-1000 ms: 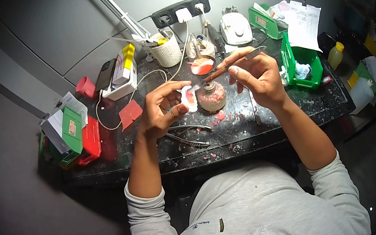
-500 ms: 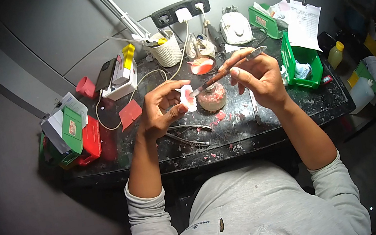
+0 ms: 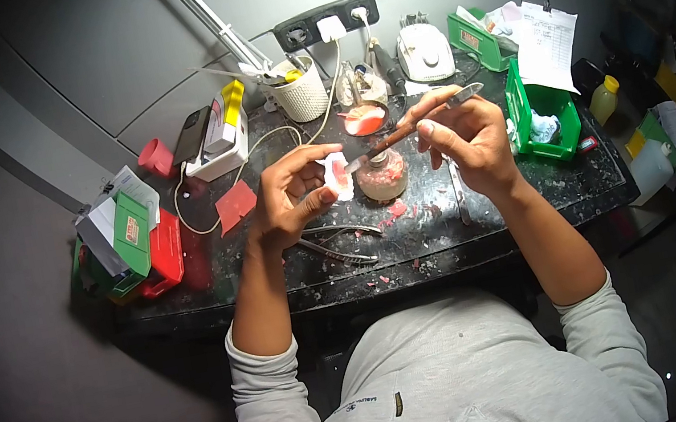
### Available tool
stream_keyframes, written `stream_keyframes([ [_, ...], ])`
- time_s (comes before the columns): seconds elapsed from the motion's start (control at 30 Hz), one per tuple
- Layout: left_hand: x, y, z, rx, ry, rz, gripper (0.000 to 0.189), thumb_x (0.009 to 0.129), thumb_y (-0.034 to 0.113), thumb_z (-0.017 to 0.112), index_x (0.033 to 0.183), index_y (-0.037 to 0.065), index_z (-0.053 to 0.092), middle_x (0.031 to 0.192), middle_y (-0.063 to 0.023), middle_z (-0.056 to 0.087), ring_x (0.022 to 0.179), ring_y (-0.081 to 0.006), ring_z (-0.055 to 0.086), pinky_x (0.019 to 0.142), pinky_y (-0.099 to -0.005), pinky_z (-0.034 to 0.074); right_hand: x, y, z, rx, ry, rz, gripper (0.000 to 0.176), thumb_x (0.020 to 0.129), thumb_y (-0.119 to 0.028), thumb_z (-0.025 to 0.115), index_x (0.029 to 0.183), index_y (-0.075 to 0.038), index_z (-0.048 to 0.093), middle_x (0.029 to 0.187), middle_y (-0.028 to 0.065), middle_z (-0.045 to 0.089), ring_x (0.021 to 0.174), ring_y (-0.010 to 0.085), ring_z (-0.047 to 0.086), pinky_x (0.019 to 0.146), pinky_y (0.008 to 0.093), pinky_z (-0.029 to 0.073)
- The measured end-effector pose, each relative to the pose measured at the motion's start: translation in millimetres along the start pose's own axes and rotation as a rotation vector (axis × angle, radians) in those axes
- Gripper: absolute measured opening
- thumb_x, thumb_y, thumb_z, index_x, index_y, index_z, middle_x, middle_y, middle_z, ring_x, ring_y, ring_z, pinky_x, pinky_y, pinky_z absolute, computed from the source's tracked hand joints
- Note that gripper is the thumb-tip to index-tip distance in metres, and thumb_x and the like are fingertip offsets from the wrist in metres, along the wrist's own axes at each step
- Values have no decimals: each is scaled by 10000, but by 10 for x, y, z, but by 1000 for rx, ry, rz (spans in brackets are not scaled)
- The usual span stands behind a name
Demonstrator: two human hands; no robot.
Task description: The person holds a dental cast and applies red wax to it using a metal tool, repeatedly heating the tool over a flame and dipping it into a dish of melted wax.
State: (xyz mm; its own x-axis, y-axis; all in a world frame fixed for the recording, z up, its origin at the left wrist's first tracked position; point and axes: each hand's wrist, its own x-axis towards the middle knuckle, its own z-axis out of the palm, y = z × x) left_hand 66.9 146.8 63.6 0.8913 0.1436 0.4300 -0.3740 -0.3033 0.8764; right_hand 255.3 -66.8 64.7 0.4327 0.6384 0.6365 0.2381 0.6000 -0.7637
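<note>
Between the thumb and fingers of my left hand (image 3: 288, 194) is a small white dental cast (image 3: 340, 190) with pink wax on its face. My right hand (image 3: 470, 138) grips a wax knife (image 3: 405, 129) by its brown handle. The knife's blade reaches the pink face of the cast, and its metal spoon-like end points up past my right fingers. Just behind the blade stands a glass burner (image 3: 382, 178) speckled with pink wax. Farther back is a round dish of red-pink wax (image 3: 365, 120). Metal pliers (image 3: 340, 245) lie below my left hand.
A pink wax sheet (image 3: 237, 205) and wax crumbs lie on the black bench (image 3: 451, 236). To the left are a red bin (image 3: 163, 260) and a white box (image 3: 220, 155). A pen cup (image 3: 300, 96) stands behind. Green bins (image 3: 556, 138) are at right.
The wax knife has turned slightly in my right hand, so its spoon-like end shows broader. My left hand and the cast stay almost still.
</note>
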Motion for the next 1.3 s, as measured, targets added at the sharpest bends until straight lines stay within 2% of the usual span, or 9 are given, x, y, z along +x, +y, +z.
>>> stream_keyframes([
  [0.17, 0, -10, -13, -7, -7, -12, 849, 845, 503, 819, 1336, -139, 557, 1183, -125, 611, 1042, -181, 649, 907, -314, 509, -7, -3, 24, 8, 14, -1, 143, 949, -4, 655, 1086, 31, 634, 1024, 174, 732, 752, 128, 666, 534, 231, 542],
  [0.27, 8, -35, -29, 5, -17, -13, 853, 844, 507, 820, 1340, -135, 557, 1182, -122, 610, 1049, -182, 649, 910, -318, 513, -9, -12, 26, 42, 1, 8, 101, 965, -19, 662, 1053, 28, 671, 1016, 83, 711, 747, 84, 637, 547, 211, 511],
  [0.33, 14, -56, -27, -42, -29, 43, 664, 895, 329, 815, 1346, -96, 577, 1189, -99, 596, 1000, -143, 633, 872, -285, 525, -14, -8, 28, 33, 6, 7, 106, 966, -21, 663, 1056, 34, 672, 1009, 79, 704, 747, 83, 633, 548, 212, 510],
  [0.67, 14, -45, -36, -32, -28, 47, 671, 890, 340, 818, 1344, -95, 581, 1194, -110, 603, 1028, -159, 641, 909, -307, 526, -8, -11, 22, 30, -2, 2, 102, 965, -16, 659, 1049, 39, 673, 1011, 87, 708, 727, 75, 619, 548, 216, 504],
  [0.73, 9, -36, -45, -24, -39, 31, 668, 891, 334, 819, 1340, -98, 580, 1203, -113, 603, 1030, -158, 639, 908, -307, 526, -21, 9, 1, 7, -27, -9, 154, 940, 9, 659, 1087, 45, 628, 1015, 181, 727, 759, 137, 668, 533, 230, 541],
  [0.97, 8, -49, -54, -29, -40, 39, 654, 894, 314, 821, 1337, -102, 578, 1211, -108, 601, 1024, -146, 626, 899, -294, 521, -30, 15, 5, 21, -44, -25, 152, 945, 11, 650, 1094, 32, 625, 1021, 187, 723, 767, 140, 665, 543, 232, 541],
  [1.03, 9, -60, -35, -78, -25, 42, 647, 901, 295, 816, 1349, -98, 562, 1175, -100, 616, 1012, -135, 622, 883, -284, 517, -38, 16, 7, 38, -40, -11, 113, 971, -30, 662, 1077, 10, 654, 1020, 93, 732, 765, 73, 636, 575, 207, 498],
  [1.27, 3, -42, -37, -106, -34, 34, 627, 913, 264, 807, 1358, -89, 543, 1096, -91, 648, 1008, -126, 629, 871, -267, 511, -44, 34, 8, 44, -32, -16, 114, 967, -27, 660, 1074, 8, 653, 1007, 95, 730, 758, 70, 629, 569, 209, 495],
  [1.3, -3, -35, -42, -113, -35, 9, 631, 911, 258, 809, 1364, -89, 540, 1116, -93, 639, 1021, -133, 631, 882, -274, 515, -38, 44, 2, 24, -45, -40, 126, 960, -9, 649, 1083, 17, 638, 1019, 139, 724, 764, 101, 643, 559, 219, 517],
])
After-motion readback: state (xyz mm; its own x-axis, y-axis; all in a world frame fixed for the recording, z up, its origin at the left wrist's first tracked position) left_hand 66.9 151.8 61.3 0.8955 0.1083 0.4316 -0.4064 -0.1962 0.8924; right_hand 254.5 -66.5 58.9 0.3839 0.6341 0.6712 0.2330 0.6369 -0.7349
